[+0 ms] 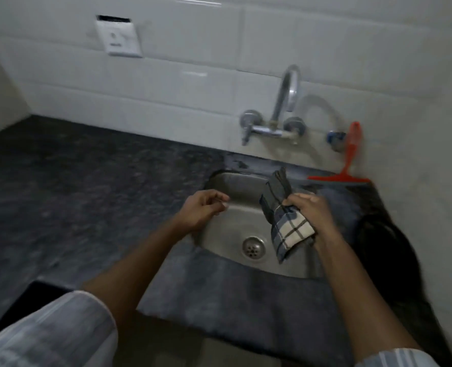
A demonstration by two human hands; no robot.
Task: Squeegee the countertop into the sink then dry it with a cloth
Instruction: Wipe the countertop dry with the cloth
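Observation:
A steel sink (220, 235) is set into the dark speckled countertop (68, 186). Above the basin, my right hand (308, 210) grips a checked grey and cream cloth (285, 221), which hangs bunched and folded. My left hand (203, 207) hovers over the sink's left rim, fingers loosely curled, holding nothing. A red squeegee (347, 165) leans against the tiled wall at the sink's back right corner, blade down on the counter.
A chrome wall tap (283, 104) arches over the sink, with a small blue-handled valve (334, 137) to its right. A white socket plate (119, 38) sits on the tiled wall. The counter's front edge drops off near my sleeves.

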